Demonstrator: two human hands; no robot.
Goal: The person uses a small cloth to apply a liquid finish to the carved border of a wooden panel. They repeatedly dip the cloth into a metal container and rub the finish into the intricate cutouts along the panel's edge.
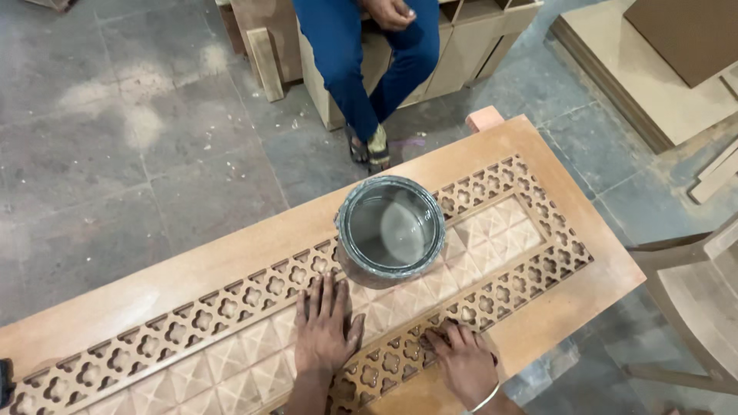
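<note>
The left hand (323, 330) lies flat, fingers (327, 296) stretched out and holding nothing, palm pressed on the raised diamond-patterned middle strip of the carved wooden panel (192, 269). Its fingertips end just short of the open tin (391, 227), close to it but, as far as can be seen, not touching. The right hand (463, 361) rests on the pierced flower-pattern border along the panel's near edge, fingers (446, 338) bent and pressing into the openwork; whether they pinch a small scrap of something is too hard to tell, though nothing shows in them. A thin bangle (486, 398) circles that wrist.

The tin stands upright on the middle strip, toward the panel's right end, lidless, its rim smeared grey, with a dark, glossy liquid inside. The panel lies flat and long, running from the lower left to the right, its far edge plain and smooth.

By the look of it, the step in hand is feeling or rubbing over the carving by hand beside the tin. Any further move along the fretwork calls for care not to nudge the open tin, which stands right ahead of the left fingertips.

Beyond the panel's far edge is a grey stone floor (138, 154), dusty in patches. Another person sits on a wooden box (461, 46), blue trouser legs (346, 69) crossed.
</note>
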